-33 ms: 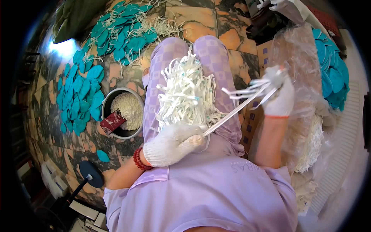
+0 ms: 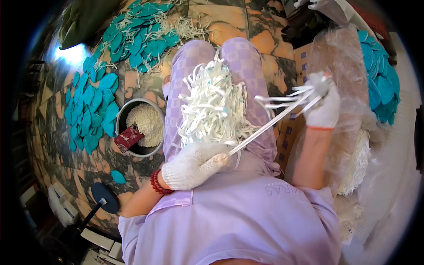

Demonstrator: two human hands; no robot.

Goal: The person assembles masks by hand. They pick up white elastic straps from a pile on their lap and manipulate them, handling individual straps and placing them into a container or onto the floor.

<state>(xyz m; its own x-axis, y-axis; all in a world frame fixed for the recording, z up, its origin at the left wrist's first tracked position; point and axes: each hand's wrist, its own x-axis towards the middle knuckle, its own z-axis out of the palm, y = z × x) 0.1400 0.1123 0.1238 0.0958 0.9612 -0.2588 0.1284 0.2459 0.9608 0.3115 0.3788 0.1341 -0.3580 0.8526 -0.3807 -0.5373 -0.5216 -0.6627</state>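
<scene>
A heap of thin white elastic straps [image 2: 212, 106] lies across my lap, on the purple checked trousers. My left hand [image 2: 190, 167], in a white knitted glove, is closed at the near end of the heap and pinches one end of a strap [image 2: 267, 126]. That strap runs taut up to the right. Its other end is in my right hand [image 2: 324, 104], gloved too and raised beside my right knee. A bunch of straps sticks out of this hand to the left, with loops hanging free. My right fingers are closed and partly blurred.
Teal leaf-shaped fabric pieces [image 2: 90, 112] lie on the marble floor at left, and another pile mixed with straps [image 2: 141, 35] is farther off. A metal pot [image 2: 120, 115] holds white pellets and a dark red packet. At right stands a plastic-lined carton [image 2: 292, 128] beside more teal pieces [image 2: 382, 84].
My right hand has shifted slightly to the right with the straps. My left hand has edged a little to the left, and the strap between them stays taut.
</scene>
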